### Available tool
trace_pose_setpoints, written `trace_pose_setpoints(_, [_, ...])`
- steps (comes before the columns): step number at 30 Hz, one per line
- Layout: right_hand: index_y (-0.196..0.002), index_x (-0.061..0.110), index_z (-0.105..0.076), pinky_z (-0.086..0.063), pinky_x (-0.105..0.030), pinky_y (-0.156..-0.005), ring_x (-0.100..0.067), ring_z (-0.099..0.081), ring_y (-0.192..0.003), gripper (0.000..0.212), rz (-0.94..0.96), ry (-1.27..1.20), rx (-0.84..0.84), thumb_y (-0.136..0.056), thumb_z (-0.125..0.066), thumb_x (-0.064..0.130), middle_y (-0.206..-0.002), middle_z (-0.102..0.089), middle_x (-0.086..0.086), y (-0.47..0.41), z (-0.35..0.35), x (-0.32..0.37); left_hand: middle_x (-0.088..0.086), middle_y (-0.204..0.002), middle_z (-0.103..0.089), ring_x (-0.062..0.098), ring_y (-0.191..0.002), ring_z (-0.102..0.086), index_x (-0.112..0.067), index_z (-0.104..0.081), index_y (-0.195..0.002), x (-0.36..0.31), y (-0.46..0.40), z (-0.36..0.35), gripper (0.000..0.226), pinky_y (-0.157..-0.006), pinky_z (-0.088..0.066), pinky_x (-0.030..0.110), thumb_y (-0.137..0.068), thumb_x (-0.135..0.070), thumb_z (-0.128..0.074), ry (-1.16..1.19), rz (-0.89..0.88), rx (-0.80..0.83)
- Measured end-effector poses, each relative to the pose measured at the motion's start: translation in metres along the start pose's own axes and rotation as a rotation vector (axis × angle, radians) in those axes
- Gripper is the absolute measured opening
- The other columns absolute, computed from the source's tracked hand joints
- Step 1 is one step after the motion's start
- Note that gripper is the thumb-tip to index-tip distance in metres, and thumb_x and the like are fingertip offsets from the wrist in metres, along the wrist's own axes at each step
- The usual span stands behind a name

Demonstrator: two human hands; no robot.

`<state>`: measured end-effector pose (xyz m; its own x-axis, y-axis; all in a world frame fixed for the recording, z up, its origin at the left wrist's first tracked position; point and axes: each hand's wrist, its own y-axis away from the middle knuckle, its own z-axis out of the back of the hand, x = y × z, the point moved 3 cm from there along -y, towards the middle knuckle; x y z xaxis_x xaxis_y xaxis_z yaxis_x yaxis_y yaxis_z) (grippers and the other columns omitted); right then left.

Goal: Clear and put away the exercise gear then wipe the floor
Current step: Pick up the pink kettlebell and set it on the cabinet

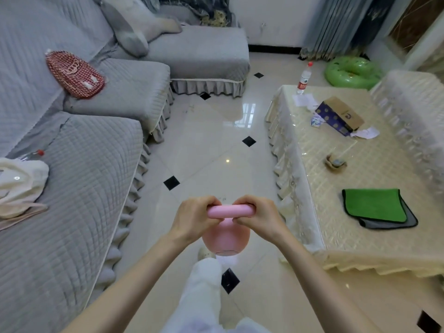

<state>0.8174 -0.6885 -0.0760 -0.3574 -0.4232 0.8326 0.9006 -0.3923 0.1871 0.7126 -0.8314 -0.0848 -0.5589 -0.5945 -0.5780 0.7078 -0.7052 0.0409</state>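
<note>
A pink kettlebell (225,236) hangs above the shiny tiled floor (216,145) in the aisle between sofa and table. My left hand (192,219) and my right hand (259,217) both grip its pink handle from either end. The round body hangs below my hands, partly hidden by them. A folded green and grey cloth (377,207) lies on the table at the right. A green inflatable ring (353,72) rests on the floor at the far right.
A grey quilted sofa (84,176) fills the left, with a red cushion (74,74) and a white bag (19,186) on it. The covered coffee table (336,179) at the right holds a water bottle (304,79), a box (341,115) and papers. My white-trousered leg is below the kettlebell.
</note>
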Motion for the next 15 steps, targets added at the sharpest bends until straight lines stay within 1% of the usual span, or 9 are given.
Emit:
trace_pose_setpoints(2, [-0.085, 0.023, -0.069, -0.039, -0.009, -0.062, 0.004, -0.058, -0.074, 0.026, 0.004, 0.002, -0.003, -0.064, -0.074, 0.009, -0.077, -0.066, 0.014, -0.028, 0.005, 0.001, -0.009, -0.076, -0.069, 0.011, -0.068, -0.058, -0.029, -0.069, -0.085, 0.006, -0.029, 0.004, 0.029, -0.062, -0.041, 0.024, -0.062, -0.042, -0.057, -0.001, -0.021, 0.001])
trace_pose_setpoints(4, [-0.084, 0.023, -0.069, -0.038, -0.009, -0.061, 0.004, -0.057, -0.073, 0.026, 0.012, 0.009, -0.011, -0.064, -0.074, 0.008, -0.076, -0.065, 0.014, -0.067, 0.011, 0.002, -0.009, -0.075, -0.069, 0.012, -0.068, -0.059, -0.028, -0.069, -0.084, 0.015, -0.069, 0.009, 0.029, -0.060, -0.040, 0.023, -0.061, -0.041, -0.057, -0.001, -0.043, -0.005])
trace_pose_setpoints(6, [-0.086, 0.023, -0.069, -0.037, -0.008, -0.060, 0.005, -0.057, -0.072, 0.026, 0.000, 0.039, -0.021, -0.065, -0.073, 0.009, -0.076, -0.065, 0.015, -0.105, 0.019, 0.005, -0.008, -0.075, -0.069, 0.014, -0.068, -0.059, -0.028, -0.068, -0.084, 0.022, -0.111, 0.014, 0.028, -0.056, -0.034, 0.019, -0.062, -0.041, -0.058, -0.026, -0.065, 0.001])
trace_pose_setpoints(8, [-0.089, 0.021, -0.069, -0.037, -0.008, -0.061, 0.001, -0.057, -0.074, 0.026, -0.013, 0.063, -0.043, -0.066, -0.072, 0.010, -0.079, -0.065, 0.012, -0.142, 0.026, 0.008, -0.007, -0.077, -0.069, 0.016, -0.070, -0.060, -0.028, -0.068, -0.087, 0.027, -0.153, 0.022, 0.026, -0.053, -0.029, 0.015, -0.065, -0.040, -0.059, -0.068, -0.108, 0.018])
trace_pose_setpoints(11, [-0.094, 0.018, -0.070, -0.039, -0.011, -0.065, -0.007, -0.058, -0.080, 0.027, -0.009, 0.077, -0.086, -0.068, -0.071, 0.010, -0.084, -0.066, 0.009, -0.192, 0.037, 0.017, -0.004, -0.077, -0.069, 0.020, -0.073, -0.062, -0.027, -0.068, -0.087, 0.033, -0.213, 0.035, 0.029, -0.057, -0.032, 0.024, -0.066, -0.041, -0.054, -0.097, -0.173, 0.018])
trace_pose_setpoints(13, [-0.095, 0.017, -0.070, -0.042, -0.017, -0.070, -0.011, -0.059, -0.085, 0.027, 0.009, 0.097, -0.122, -0.069, -0.070, 0.009, -0.086, -0.064, 0.009, -0.225, 0.048, 0.023, -0.003, -0.076, -0.069, 0.022, -0.072, -0.062, -0.027, -0.068, -0.087, 0.035, -0.250, 0.043, 0.031, -0.059, -0.036, 0.025, -0.066, -0.043, -0.053, -0.092, -0.214, 0.006])
trace_pose_setpoints(15, [-0.096, 0.016, -0.069, -0.041, -0.016, -0.072, -0.012, -0.057, -0.086, 0.028, 0.024, 0.104, -0.147, -0.069, -0.071, 0.010, -0.087, -0.062, 0.008, -0.256, 0.060, 0.025, -0.003, -0.075, -0.069, 0.022, -0.070, -0.062, -0.027, -0.068, -0.085, 0.037, -0.285, 0.048, 0.035, -0.058, -0.038, 0.026, -0.066, -0.050, -0.049, -0.091, -0.259, -0.018])
